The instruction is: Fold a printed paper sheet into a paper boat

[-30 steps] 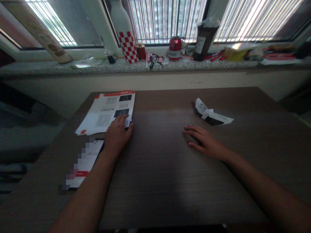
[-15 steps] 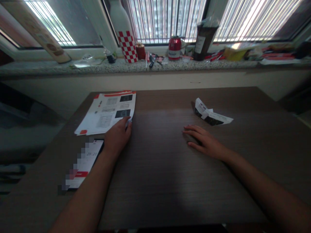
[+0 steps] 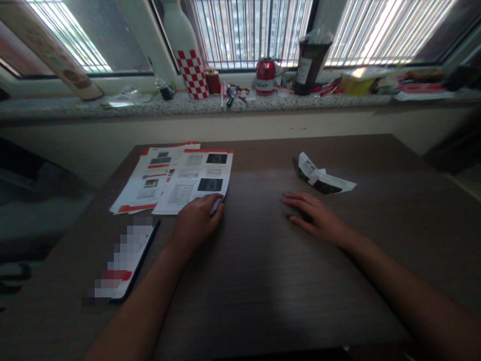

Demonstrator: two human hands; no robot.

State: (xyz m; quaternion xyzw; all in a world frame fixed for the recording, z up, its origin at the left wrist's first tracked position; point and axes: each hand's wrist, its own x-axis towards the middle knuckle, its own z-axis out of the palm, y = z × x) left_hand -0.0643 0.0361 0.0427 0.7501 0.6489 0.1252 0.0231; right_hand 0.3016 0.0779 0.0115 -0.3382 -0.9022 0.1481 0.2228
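My left hand (image 3: 201, 218) grips the lower right corner of a printed sheet of paper (image 3: 184, 188), which lies partly over a stack of printed sheets (image 3: 131, 193). The corner bends up between my thumb and fingers. My right hand (image 3: 313, 215) rests on the brown table (image 3: 255, 281), fingers spread, with nothing in it. Just beyond it sits a folded paper boat (image 3: 323, 178) with a black patch on its side. A phone (image 3: 124, 260) with a partly blurred screen lies left of my left forearm.
Behind the table runs a speckled stone sill (image 3: 263, 104) under barred windows. On it stand a tall bottle with red-and-white checks (image 3: 192, 75), a red can (image 3: 265, 75), a dark cup (image 3: 310, 65), a yellow container (image 3: 356, 84) and small clutter.
My left hand has drawn the top sheet to the right, uncovering more of the stack beneath it. My right hand and the paper boat stay in place; the view has shifted slightly.
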